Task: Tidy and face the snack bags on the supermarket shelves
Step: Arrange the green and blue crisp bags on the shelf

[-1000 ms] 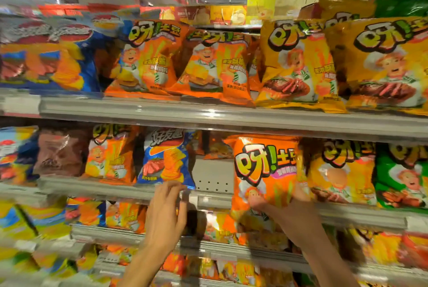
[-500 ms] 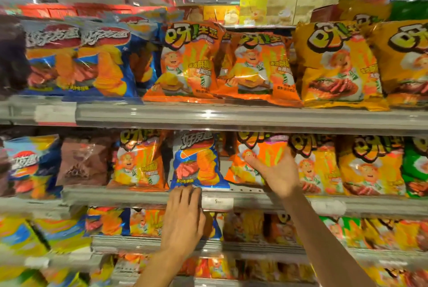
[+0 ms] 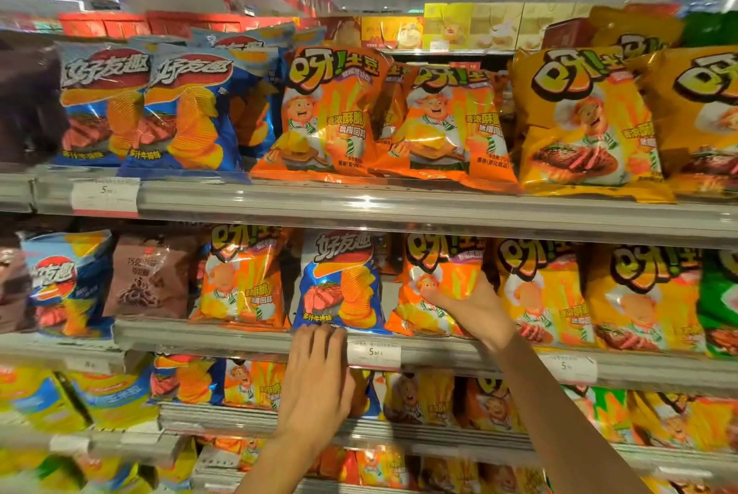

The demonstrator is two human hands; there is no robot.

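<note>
The right hand [image 3: 473, 308] lies against the front of a glossy orange snack bag with a cartoon chef [image 3: 437, 286] on the middle shelf, thumb stretched across the chef's face and the fingers reaching round the bag's right edge, so it grips the bag there. Its bare forearm runs down to the lower right corner of the view. The left hand [image 3: 317, 378] rises from below with fingers straight and close together, the tips touching the bottom seam of a shiny blue crisp bag printed with ridged chips and a steak [image 3: 339, 282], which stands upright just left of the orange bag. The palm covers the grey metal shelf edge [image 3: 223, 340], and a white price tag [image 3: 373, 354] sits on that edge right beside the hand's thumb side.

Left of the blue bag stands another orange chef bag [image 3: 243, 278], then a brown chocolate-snack bag [image 3: 153, 274]. Right of the right hand come yellow chef bags [image 3: 539, 290] and, at the far edge, a green bag [image 3: 719, 302]. On the shelf above the hands, blue crisp bags [image 3: 139, 110] stand at the left, orange chef bags [image 3: 331, 114] in the middle and yellow ones [image 3: 587, 122] at the right. Below the hands, lower shelves hold more mixed bags, blurred.
</note>
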